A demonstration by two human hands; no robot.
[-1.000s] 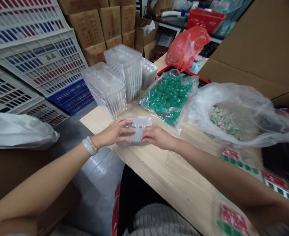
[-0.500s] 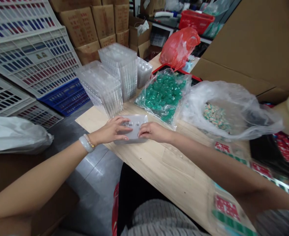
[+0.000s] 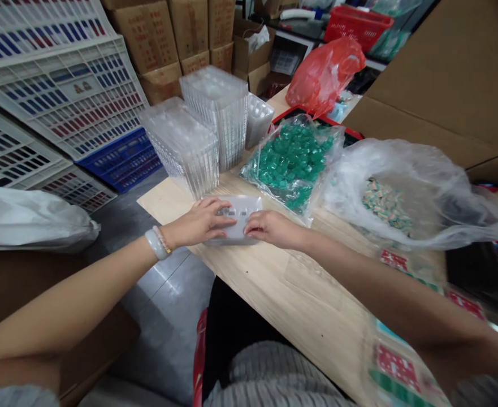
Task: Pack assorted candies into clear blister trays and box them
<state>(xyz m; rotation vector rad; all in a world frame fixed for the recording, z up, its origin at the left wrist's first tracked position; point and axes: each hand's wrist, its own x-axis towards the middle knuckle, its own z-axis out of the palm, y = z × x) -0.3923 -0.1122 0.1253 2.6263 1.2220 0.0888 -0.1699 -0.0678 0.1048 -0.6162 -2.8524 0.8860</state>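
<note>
A clear plastic blister tray (image 3: pixel 249 204) with moulded recesses lies on the wooden table in front of me. My left hand (image 3: pixel 204 222) rests over its left end, fingers stretched out and apart. At the tray's right side my right hand (image 3: pixel 269 229) has its fingers curled and pressed together. Whatever those fingertips may pinch is hidden. Beyond the tray sits an open clear bag of green plastic pieces (image 3: pixel 293 155). Two tall stacks of clear trays (image 3: pixel 181 141) stand just behind my left hand.
To the right lies a translucent bag (image 3: pixel 439 186) holding small multicoloured pieces (image 3: pixel 386 204). Red and green packs (image 3: pixel 397 367) lie along the table's right side. A red plastic bag (image 3: pixel 323 76) and large cardboard (image 3: pixel 447 85) are behind. Crates (image 3: pixel 62 90) rise at left.
The whole view has shifted slightly, so things appear a little farther right. Both hands keep nearly the same places on the tray.
</note>
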